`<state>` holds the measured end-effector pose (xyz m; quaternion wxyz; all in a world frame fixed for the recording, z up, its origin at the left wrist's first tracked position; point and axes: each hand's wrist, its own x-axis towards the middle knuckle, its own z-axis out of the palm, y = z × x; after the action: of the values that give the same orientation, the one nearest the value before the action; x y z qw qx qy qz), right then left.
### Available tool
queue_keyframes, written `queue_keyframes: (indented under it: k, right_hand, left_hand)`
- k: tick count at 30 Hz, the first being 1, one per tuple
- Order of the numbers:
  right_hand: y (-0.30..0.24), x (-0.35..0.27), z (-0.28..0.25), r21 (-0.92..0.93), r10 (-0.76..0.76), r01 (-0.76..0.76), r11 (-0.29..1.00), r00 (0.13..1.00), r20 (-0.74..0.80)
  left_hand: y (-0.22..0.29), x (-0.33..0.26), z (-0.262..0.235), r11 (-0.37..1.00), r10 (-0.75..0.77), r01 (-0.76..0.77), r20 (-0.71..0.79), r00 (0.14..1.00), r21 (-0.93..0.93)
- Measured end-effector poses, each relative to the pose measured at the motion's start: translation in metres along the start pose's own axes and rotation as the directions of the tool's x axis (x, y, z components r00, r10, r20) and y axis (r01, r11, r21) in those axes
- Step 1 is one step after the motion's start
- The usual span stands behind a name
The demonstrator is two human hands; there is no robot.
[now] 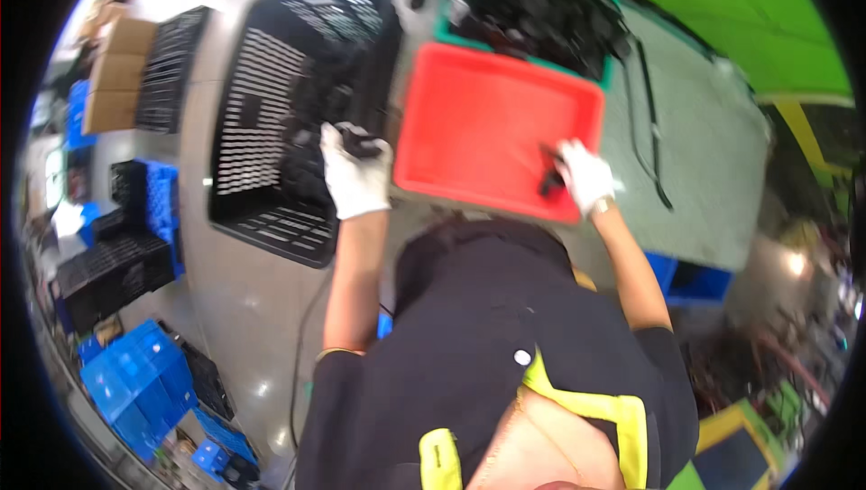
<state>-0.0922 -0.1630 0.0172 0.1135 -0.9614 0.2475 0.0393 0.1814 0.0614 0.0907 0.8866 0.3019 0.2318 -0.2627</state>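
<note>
My left hand [354, 170], in a white glove, is closed round a small black part [361, 142] at the near right side of a black slatted crate [262, 111]. Dark parts [311, 143] lie heaped inside that crate. Over the right end of a shallow red tray [487, 120], my gloved right hand [585, 176] pinches another small black part [551, 173]. The exact shape of both parts is blurred. Behind the red tray, a green tray [444, 23] holds a pile of black parts [541, 3].
The trays rest on a grey-green tabletop [695, 138], where a black strap [651, 120] lies to the right. A blue bin [690, 279] sits below the table's near edge. On the left are cardboard boxes [122, 66], black crates [117, 265] and blue crates [140, 382].
</note>
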Motion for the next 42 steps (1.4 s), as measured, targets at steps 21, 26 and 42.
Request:
queue_keyframes:
  k: [21, 26, 42]
  right_hand:
    - [-0.048, 0.02, -0.013, 0.768, 0.014, 0.113, 0.63, 0.988, -0.157]
    - [-0.111, 0.021, -0.07, 0.878, -0.012, 0.315, 0.361, 0.943, -0.333]
    - [-0.124, 0.0, -0.085, 0.661, -0.058, 0.431, 0.614, 0.86, -0.507]
  left_hand:
    - [-0.025, -0.035, -0.008, 0.619, -0.308, -0.072, 0.325, 0.894, 0.782]
    - [-0.053, -0.056, -0.005, 0.437, -0.524, -0.084, 0.329, 0.786, 0.895]
    - [-0.062, -0.096, 0.021, 0.699, -0.514, 0.106, 0.394, 0.762, 0.707]
